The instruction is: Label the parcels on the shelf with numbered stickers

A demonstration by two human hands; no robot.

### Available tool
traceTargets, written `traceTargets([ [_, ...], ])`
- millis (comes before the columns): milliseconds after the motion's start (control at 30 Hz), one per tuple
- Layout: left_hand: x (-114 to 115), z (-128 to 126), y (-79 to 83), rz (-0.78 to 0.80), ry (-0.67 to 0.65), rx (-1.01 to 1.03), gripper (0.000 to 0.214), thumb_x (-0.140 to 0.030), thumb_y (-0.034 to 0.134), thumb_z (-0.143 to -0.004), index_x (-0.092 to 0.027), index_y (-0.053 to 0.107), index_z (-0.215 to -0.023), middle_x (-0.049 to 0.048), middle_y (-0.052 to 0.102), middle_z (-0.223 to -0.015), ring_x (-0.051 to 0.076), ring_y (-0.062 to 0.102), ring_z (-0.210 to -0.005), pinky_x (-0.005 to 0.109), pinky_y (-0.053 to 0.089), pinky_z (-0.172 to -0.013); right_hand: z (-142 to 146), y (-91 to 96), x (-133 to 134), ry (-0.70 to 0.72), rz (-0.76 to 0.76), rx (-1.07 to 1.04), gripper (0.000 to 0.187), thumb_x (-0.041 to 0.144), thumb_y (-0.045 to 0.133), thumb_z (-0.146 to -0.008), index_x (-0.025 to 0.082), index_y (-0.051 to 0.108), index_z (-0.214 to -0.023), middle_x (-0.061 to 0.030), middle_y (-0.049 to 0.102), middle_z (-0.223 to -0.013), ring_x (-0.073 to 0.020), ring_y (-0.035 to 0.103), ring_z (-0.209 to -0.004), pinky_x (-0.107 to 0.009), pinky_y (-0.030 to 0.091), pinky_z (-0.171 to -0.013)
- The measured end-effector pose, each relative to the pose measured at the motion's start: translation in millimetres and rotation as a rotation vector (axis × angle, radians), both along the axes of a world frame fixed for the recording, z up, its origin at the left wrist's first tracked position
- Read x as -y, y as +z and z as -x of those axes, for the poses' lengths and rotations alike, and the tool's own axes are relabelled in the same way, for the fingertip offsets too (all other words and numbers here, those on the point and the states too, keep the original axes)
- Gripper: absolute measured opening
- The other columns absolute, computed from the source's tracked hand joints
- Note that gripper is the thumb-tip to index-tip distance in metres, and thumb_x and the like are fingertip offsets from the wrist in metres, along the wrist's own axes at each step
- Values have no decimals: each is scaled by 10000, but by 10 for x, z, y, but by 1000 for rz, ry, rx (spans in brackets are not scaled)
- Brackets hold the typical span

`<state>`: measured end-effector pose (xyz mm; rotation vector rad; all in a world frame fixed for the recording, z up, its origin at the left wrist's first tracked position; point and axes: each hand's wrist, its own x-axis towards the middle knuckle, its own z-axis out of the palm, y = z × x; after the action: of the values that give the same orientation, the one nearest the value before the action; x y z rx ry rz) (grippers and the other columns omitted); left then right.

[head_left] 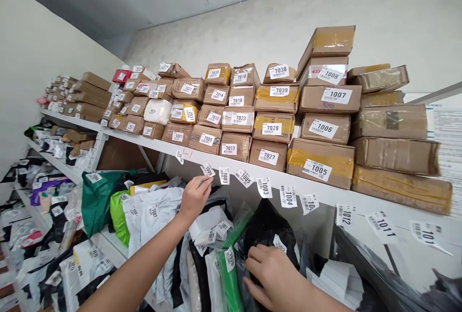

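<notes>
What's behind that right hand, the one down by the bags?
Behind the right hand is a black bag with a white label. The hand covers part of the bag, and dark plastic hides whatever's inside.

Your left forearm (pixel 144 259), bare, runs from the lower left edge up and to the right, reaching farther out than the other. Your left grip (pixel 196 199) sits at its end with the wrist nearly straight and the fingers bent, their tips drawn close together and pointing up and to the right. Your right forearm (pixel 317 297), also bare, comes in from the bottom right and shows less. Your right grip (pixel 271 273) is lower, back toward you, fingers curled leftward, thumb (pixel 255 290) set apart below them
</notes>
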<state>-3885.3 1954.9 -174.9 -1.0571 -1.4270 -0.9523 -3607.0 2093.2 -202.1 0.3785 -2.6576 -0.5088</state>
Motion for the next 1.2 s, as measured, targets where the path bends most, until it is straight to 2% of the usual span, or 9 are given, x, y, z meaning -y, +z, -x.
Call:
traceTargets([
  [200, -35, 48, 230, -86, 11, 107, 217, -232, 534, -931, -209, 718, -1042, 76, 687, -956, 227, 637, -925, 373, 494, -878, 136, 29, -56, -9, 55, -91, 135, 300, 518, -884, 203, 574, -809, -21, 624, -835, -180, 595, -747, -315, 375, -621],
  [367, 319, -3, 585, -181, -33, 180, 172, -270, 570, -896, -206, 726, -863, 30, 700, -866, 178, 657, -812, 289, 517, -780, 111, 70, -50, 59, 184, -112, 141, 304, 529, -878, 200, 592, -807, -34, 625, -812, -187, 596, -751, -306, 421, -652],
  [500, 562, -604, 651, -275, -66, 57, 148, -294, 593, -901, -214, 718, -907, 30, 702, -927, 185, 663, -880, 308, 508, -851, 42, 145, 98, 218, 790, -100, 202, 334, 629, -848, 223, 645, -1015, -60, 653, -957, -204, 633, -885, -311, 498, -728],
  [600, 491, -1181, 508, -29, -91, -305, 130, -184, 621, -876, -253, 702, -951, 23, 674, -844, 182, 643, -825, 350, 495, -866, 32, 293, 338, 493, 1460, -105, 488, 488, 742, -783, 234, 596, -1174, -87, 650, -1102, -216, 632, -1005, -311, 527, -764],
  [733, 244, -1670, 373, 45, -161, -656, 180, -17, 627, -840, -153, 671, -948, 78, 670, -848, 207, 628, -805, 421, 455, -806, -3, 549, 598, 696, 1913, -323, 405, 514, 790, -753, 184, 645, -938, -25, 634, -876, -131, 580, -819, -266, 480, -782],
  [867, 44, -1930, 477, 10, -120, -707, 203, 34, 591, -839, -87, 650, -992, 119, 653, -879, 232, 608, -814, 418, 429, -754, -92, 696, 542, 621, 1945, -540, 380, 521, 784, -760, 178, 626, -796, 33, 519, -713, -82, 455, -674, -217, 423, -687],
  [1000, -49, -2075, 654, 52, -134, -596, 140, -54, 619, -855, -145, 642, -959, 86, 599, -894, 224, 567, -824, 393, 450, -749, -216, 849, 241, 511, 1804, -625, 417, 567, 763, -755, 189, 589, -784, 29, 522, -730, -93, 480, -666, -225, 447, -651],
  [1100, -86, -2118, 838, 87, -470, -137, 216, -336, 701, -854, -219, 593, -1002, 102, 548, -1142, 266, 568, -1073, 408, 507, -863, -415, 1050, 24, 486, 1569, -661, 357, 558, 662, -850, 215, 564, -848, 24, 558, -759, -103, 532, -618, -252, 482, -610],
  [1200, -163, -2153, 1054, 322, -921, 450, 442, -469, 642, -883, -296, 479, -1255, 88, 532, -1308, 239, 590, -1173, 368, 548, -899, -663, 1253, -119, 413, 1210, -503, 260, 425, 734, -817, 213, 592, -867, 17, 600, -772, -112, 569, -636, -256, 492, -624],
])
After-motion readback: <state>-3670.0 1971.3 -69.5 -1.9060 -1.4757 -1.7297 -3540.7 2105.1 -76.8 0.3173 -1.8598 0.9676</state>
